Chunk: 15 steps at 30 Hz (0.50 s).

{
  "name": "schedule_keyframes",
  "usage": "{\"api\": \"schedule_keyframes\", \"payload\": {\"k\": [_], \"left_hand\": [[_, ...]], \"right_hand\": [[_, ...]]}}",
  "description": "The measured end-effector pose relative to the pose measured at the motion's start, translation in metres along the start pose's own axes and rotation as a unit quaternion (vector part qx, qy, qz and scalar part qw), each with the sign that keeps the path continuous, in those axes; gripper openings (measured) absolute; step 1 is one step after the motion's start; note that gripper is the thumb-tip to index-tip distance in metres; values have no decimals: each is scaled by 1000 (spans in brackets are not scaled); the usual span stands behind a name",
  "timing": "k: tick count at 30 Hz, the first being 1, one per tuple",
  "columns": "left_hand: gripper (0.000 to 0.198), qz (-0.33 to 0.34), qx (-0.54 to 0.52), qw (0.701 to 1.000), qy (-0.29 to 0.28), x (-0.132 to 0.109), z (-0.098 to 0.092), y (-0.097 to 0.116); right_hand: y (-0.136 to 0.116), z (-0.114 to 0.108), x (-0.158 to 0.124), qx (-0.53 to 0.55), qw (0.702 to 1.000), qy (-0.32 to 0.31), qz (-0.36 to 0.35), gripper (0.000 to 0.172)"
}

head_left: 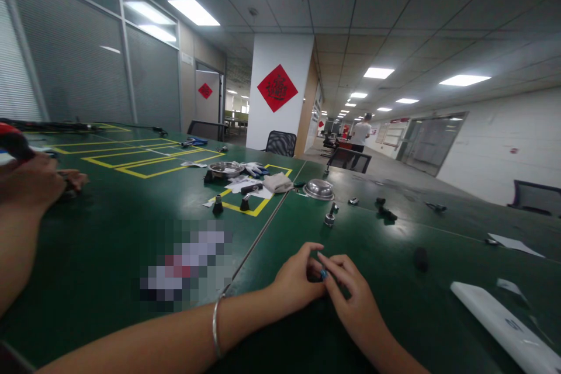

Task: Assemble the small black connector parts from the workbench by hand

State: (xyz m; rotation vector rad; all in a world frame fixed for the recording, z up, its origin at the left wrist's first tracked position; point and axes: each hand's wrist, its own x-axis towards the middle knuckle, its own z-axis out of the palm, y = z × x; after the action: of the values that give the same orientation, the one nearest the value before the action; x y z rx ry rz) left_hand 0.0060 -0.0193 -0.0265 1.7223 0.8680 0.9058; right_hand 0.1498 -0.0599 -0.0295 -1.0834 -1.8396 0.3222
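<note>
Just above the green table (385,315), my two hands meet at the fingertips. My left hand (298,277), with a silver bangle (215,327) on its wrist, has its fingers curled and closed. My right hand (353,292) comes in from the right, thumb and fingers brought together against the left. A small shiny bluish piece (324,274) shows between the fingertips; its kind and which hand grips it are unclear. Beyond the hands stands a small metal fitting (329,216), with an upturned-looking metal bowl (319,189) behind it.
Another person's hands (37,184) hold a red and black thing at the far left. A blurred-out object (186,266) lies left of me. Ahead are a metal dish (226,169), gloves (254,169), a cloth (278,182) and dark parts (385,210). A white device (504,324) lies right.
</note>
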Motion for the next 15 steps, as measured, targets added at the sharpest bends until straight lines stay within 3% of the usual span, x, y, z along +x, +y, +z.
{"api": "schedule_keyframes", "payload": {"k": [15], "left_hand": [[55, 9, 30, 1000, -3, -1, -1, 2]], "right_hand": [[1, 2, -1, -3, 1000, 6, 16, 36]]}}
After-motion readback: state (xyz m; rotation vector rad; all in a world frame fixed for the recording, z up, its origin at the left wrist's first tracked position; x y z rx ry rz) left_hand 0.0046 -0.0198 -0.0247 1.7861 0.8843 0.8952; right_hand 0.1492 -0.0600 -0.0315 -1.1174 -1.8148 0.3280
